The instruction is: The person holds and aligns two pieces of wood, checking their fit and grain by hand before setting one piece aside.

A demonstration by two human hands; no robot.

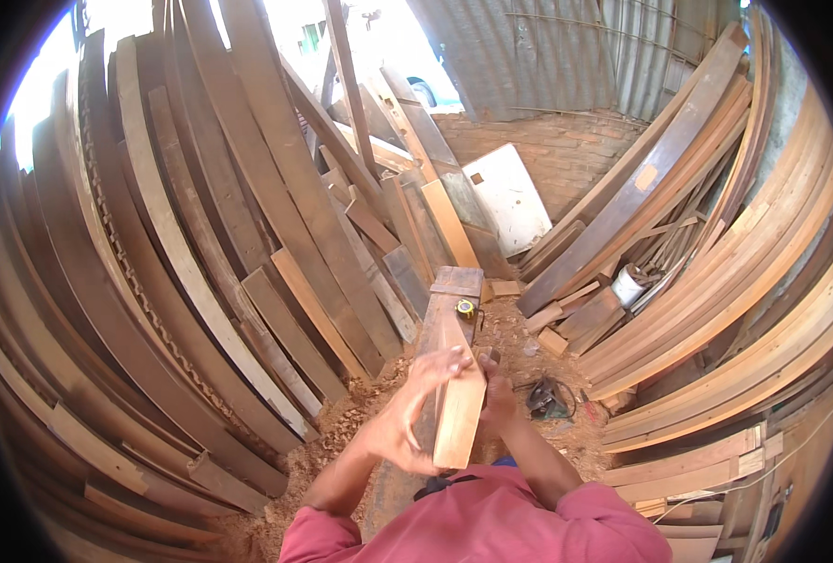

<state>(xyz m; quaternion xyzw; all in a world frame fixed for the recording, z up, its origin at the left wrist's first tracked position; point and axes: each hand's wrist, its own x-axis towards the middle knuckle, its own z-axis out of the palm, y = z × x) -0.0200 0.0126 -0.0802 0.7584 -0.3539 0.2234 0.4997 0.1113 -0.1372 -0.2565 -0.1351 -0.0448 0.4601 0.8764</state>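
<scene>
A light wooden board [460,422] is tilted up in front of me over a narrow wooden bench [456,280]. My left hand [407,403] grips its left side, with the fingers stretched over the upper face and the thumb near the close end. On the board's right side my right hand [499,399] is closed, its fingers partly hidden. A small dark piece [489,357] shows just above the right hand; I cannot tell whether it is held. Beyond the board, a yellow and black tape measure [466,308] lies on the bench.
Long planks [238,188] lean in rows on the left, and curved-looking stacked boards [717,310] fill the right. A corded power tool [550,399] sits among wood shavings [515,328] on the floor. A white panel [508,199] leans by the brick wall [557,150].
</scene>
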